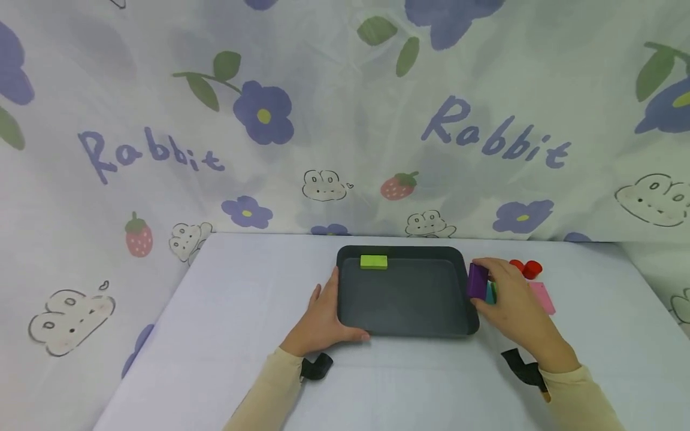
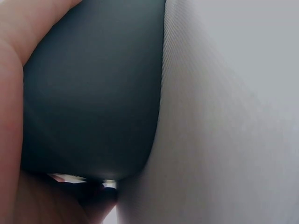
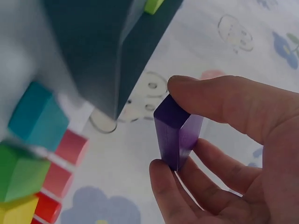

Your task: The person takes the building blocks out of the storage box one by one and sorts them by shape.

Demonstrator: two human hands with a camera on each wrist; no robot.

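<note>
A dark grey rectangular tray (image 1: 406, 299) lies on the white tabletop, with a lime-green block (image 1: 374, 262) inside near its back left corner. My left hand (image 1: 326, 320) holds the tray's front left corner, fingers along the left side and thumb along the front edge. Just past the tray's right side, my right hand (image 1: 512, 302) pinches a purple block (image 1: 477, 281) between thumb and fingers. In the right wrist view the purple block (image 3: 176, 133) stands on end in the grip, apart from the tray wall. The left wrist view is mostly filled by the tray's dark side (image 2: 93, 93).
Beside the right hand are a teal block (image 3: 37, 114), a green block (image 3: 21, 170) and a yellow block (image 3: 18, 210), partly hidden in the head view. Red cylinders (image 1: 532, 269) and a pink piece (image 1: 541, 297) lie farther right. A printed cloth (image 1: 323, 120) hangs behind the table.
</note>
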